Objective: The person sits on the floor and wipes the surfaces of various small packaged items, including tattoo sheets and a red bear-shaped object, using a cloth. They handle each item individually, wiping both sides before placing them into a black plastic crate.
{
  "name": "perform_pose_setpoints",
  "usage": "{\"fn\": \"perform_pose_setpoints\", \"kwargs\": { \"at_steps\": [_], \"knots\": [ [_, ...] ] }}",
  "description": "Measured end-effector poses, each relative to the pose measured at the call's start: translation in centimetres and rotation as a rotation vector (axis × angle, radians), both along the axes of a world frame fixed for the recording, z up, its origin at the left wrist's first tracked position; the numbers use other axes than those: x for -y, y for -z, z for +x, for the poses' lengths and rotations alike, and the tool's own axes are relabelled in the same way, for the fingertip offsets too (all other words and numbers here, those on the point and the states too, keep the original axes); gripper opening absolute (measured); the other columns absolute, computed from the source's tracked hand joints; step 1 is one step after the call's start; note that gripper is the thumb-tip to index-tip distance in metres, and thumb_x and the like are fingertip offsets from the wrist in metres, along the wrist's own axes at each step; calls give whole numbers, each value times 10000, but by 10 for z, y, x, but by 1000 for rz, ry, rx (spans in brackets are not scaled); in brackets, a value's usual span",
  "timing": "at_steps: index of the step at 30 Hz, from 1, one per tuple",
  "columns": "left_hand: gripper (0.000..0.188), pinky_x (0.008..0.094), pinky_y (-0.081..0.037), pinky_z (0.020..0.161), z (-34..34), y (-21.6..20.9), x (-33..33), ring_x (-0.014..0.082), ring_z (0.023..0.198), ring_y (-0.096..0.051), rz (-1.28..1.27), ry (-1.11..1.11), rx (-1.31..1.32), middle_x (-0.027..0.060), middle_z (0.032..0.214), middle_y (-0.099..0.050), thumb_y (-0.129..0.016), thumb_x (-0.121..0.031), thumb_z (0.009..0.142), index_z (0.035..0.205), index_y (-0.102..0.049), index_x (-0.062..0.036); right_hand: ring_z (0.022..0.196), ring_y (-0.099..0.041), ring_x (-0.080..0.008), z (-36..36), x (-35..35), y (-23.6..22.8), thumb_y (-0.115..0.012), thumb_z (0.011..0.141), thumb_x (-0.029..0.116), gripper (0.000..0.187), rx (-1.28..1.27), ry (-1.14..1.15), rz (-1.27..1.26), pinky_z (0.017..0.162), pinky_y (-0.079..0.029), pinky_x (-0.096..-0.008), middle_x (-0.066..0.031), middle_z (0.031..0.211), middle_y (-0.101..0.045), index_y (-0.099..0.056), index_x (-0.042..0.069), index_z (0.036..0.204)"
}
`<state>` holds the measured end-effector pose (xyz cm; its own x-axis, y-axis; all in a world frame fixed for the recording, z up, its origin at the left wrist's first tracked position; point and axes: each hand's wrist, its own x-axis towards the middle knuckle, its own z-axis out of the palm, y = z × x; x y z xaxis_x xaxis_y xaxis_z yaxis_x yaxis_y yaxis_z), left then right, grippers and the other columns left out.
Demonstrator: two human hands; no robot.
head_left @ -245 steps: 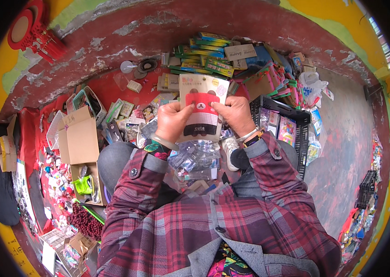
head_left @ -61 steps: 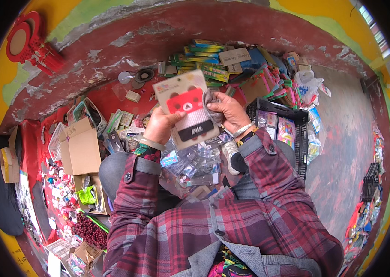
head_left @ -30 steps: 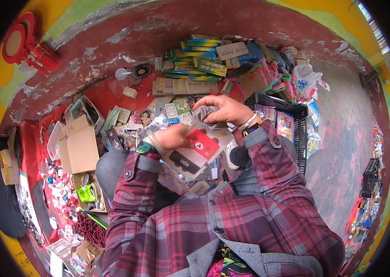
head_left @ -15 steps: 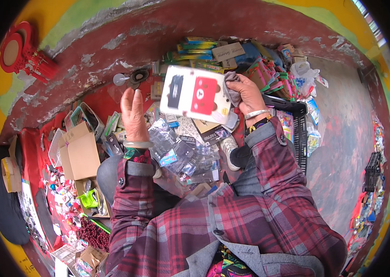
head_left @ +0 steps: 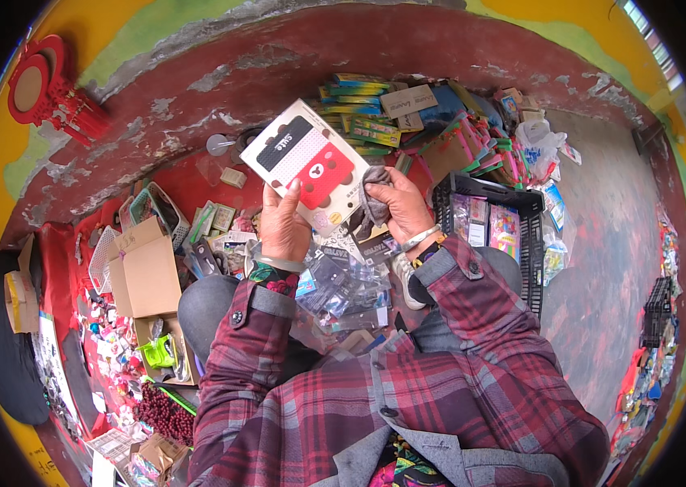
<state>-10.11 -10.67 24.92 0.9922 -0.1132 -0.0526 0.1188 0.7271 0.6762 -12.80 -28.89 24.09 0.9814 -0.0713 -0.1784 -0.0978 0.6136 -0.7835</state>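
A white, flat, notebook-like item (head_left: 323, 174) with black, dotted white and red panels and a small bear face is held up tilted before me. My left hand (head_left: 284, 223) grips its lower left edge, thumb on the front and fingers mostly hidden behind. A crumpled grey cloth (head_left: 375, 195) lies bunched in my right hand (head_left: 406, 209), which is closed at the item's lower right corner. The cloth touches that corner, and whether the fingers also pinch the item there cannot be made out. Below both hands are loose clear plastic packets (head_left: 339, 280) between my legs.
Right of my knees stands a black plastic crate (head_left: 531, 264) holding packaged goods. An open cardboard box (head_left: 146, 276) and pale baskets (head_left: 156, 207) are on the left. Stacked colourful packs (head_left: 351, 93) line the peeling red wall. Small goods (head_left: 107, 341) cover the floor at left.
My left hand, free and raised before, has come in to grip the item's lower left edge. The item has turned and moved slightly; my right hand with the cloth has come lower and left.
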Motion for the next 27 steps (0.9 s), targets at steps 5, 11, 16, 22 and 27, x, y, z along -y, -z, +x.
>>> {"fn": "perform_pose_setpoints", "kwargs": {
  "at_steps": [5,11,16,22,27],
  "knots": [
    [303,357,-538,789,10,4,-11,208,957,-615,80,38,85,110,1092,-596,-511,11,888,1181,-446,-33,775,-608,-98,0,10,-12,-608,807,-27,215,-15,-183,-143,711,-500,-221,-27,883,-600,-538,9,1007],
    [282,328,-531,787,8,-5,-19,169,907,-610,164,84,170,95,1058,-606,-527,8,881,1155,-470,-25,806,-602,-101,5,21,-17,-612,796,-42,275,24,-184,-143,733,-500,-219,-26,898,-598,-531,2,1056],
    [278,306,-525,773,6,1,-20,147,881,-602,213,153,160,73,1017,-605,-545,-5,880,1147,-470,-27,804,-605,-108,5,24,-21,-609,801,-44,288,22,-339,-130,734,-513,-232,-34,914,-593,-526,-8,1075],
    [280,294,-537,725,3,0,-15,147,869,-603,208,181,126,73,1004,-603,-555,-32,886,1152,-469,-27,787,-635,-160,4,17,-17,-597,783,-43,207,-66,-348,-105,728,-531,-271,-78,892,-617,-560,-24,986],
    [312,300,-560,657,3,3,-19,154,857,-612,267,347,112,79,1005,-602,-556,-28,881,1180,-467,-27,792,-619,-140,3,19,-19,-610,763,-52,190,-61,-255,-39,755,-512,-253,-50,878,-617,-588,-4,945]
  ]
}}
